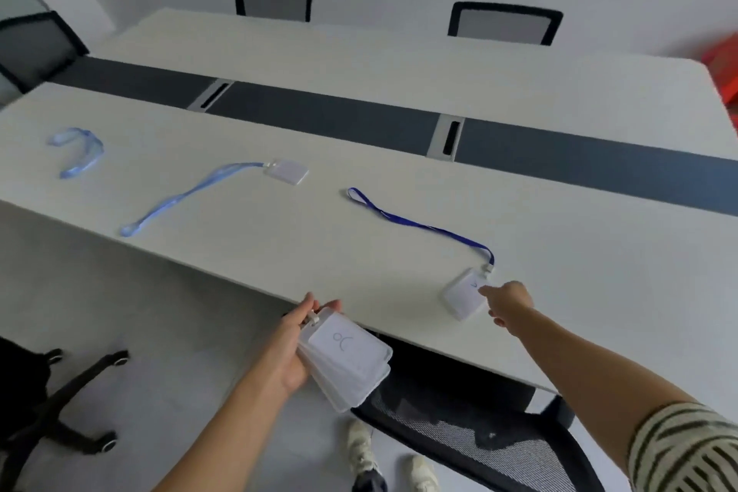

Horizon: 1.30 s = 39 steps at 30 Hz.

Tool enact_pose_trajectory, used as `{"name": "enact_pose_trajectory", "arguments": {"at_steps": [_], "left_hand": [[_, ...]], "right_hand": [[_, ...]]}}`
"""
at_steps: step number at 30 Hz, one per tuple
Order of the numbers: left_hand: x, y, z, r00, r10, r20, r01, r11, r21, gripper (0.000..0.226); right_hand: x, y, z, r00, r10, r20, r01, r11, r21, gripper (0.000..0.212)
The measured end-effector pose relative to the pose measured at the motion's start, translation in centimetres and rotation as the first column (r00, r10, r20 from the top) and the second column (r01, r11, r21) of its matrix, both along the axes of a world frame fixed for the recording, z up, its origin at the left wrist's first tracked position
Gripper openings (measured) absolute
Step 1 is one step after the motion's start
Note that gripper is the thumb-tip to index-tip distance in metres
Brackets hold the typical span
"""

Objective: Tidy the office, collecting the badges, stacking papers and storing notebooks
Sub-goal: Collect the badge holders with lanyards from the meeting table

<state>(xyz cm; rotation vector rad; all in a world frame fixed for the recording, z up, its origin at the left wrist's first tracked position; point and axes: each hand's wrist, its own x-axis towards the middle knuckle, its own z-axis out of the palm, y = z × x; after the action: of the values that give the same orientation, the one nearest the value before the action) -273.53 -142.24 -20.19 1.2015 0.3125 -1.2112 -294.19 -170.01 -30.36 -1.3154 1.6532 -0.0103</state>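
Observation:
My left hand (pixel 293 343) grips a small stack of clear badge holders (pixel 347 357) just off the white table's near edge (pixel 239 276). My right hand (pixel 507 304) reaches over the table and its fingertips touch a clear badge (pixel 463 298) on a dark blue lanyard (pixel 419 226) that trails left and back. Farther left lies another badge (pixel 287 171) with a light blue lanyard (pixel 187 194). A loose light blue lanyard (pixel 80 150) is curled at the far left of the table.
A black mesh chair (pixel 471 427) stands under the table edge right in front of me. A chair base with castors (pixel 76 403) is on the floor at left. Two chairs (pixel 273 0) stand behind the far table. A dark strip (pixel 319 112) with cable slots divides the tables.

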Motion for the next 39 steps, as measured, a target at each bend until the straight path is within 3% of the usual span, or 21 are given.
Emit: {"name": "enact_pose_trajectory", "arguments": {"at_steps": [2,5,7,10,15,18,20,22,24,28,31,35,39], "left_hand": [[1.1,-0.9,-0.7,0.999,-0.029,-0.016,0.029,0.999,0.031,0.027],[2.2,-1.2,-1.6,0.996,-0.059,-0.063,0.063,0.996,0.064,0.028],[3.1,-1.2,-2.2,0.994,-0.073,-0.082,0.08,0.993,0.084,0.028],[4.6,-1.0,-3.0,0.992,-0.09,-0.083,0.099,0.989,0.11,0.024],[5.9,-1.4,-3.4,0.991,-0.095,-0.089,0.105,0.988,0.115,0.026],[5.9,-2.3,-3.2,0.993,-0.094,-0.076,0.101,0.99,0.097,0.026],[5.7,-2.9,-3.0,0.993,-0.099,-0.068,0.105,0.99,0.092,0.027],[5.4,-3.4,-2.6,0.993,-0.107,-0.054,0.112,0.99,0.085,0.027],[5.0,-3.7,-2.2,0.992,-0.112,-0.053,0.115,0.991,0.066,0.025],[4.4,-3.8,-1.2,0.997,-0.08,-0.014,0.08,0.997,0.003,0.025],[4.0,-3.5,-0.5,0.998,-0.056,0.04,0.059,0.993,-0.098,0.047],[3.8,-2.5,0.5,0.995,-0.066,0.073,0.084,0.959,-0.272,0.073],[3.5,-0.9,1.0,0.994,0.054,0.093,-0.032,0.975,-0.222,0.049]], "right_hand": [[1.1,-0.4,-0.8,0.994,-0.043,-0.098,0.043,0.999,-0.001,0.058],[2.6,0.3,-2.3,0.956,0.02,-0.292,-0.024,1.0,-0.011,0.079],[3.8,1.0,-3.1,0.921,0.065,-0.385,-0.084,0.996,-0.034,0.083],[4.9,1.6,-3.8,0.915,0.05,-0.401,-0.084,0.994,-0.07,0.082],[5.0,1.7,-3.9,0.96,-0.125,-0.251,0.116,0.992,-0.049,0.067],[5.5,2.0,-3.3,0.978,-0.154,-0.142,0.14,0.984,-0.109,0.037],[6.7,1.7,-1.8,0.986,-0.169,-0.002,0.168,0.983,-0.079,0.026],[8.5,1.3,1.4,0.948,-0.219,0.232,0.207,0.976,0.072,0.025],[10.4,1.1,5.7,0.896,-0.127,0.425,0.068,0.986,0.151,0.027],[12.8,3.2,14.2,0.714,0.221,0.664,-0.305,0.952,0.011,0.025],[13.2,6.6,17.9,0.646,0.392,0.654,-0.459,0.885,-0.077,0.018],[11.6,10.7,18.6,0.666,0.517,0.537,-0.591,0.806,-0.042,0.024],[9.7,13.6,17.8,0.69,0.56,0.459,-0.619,0.785,-0.026,0.025]]}}
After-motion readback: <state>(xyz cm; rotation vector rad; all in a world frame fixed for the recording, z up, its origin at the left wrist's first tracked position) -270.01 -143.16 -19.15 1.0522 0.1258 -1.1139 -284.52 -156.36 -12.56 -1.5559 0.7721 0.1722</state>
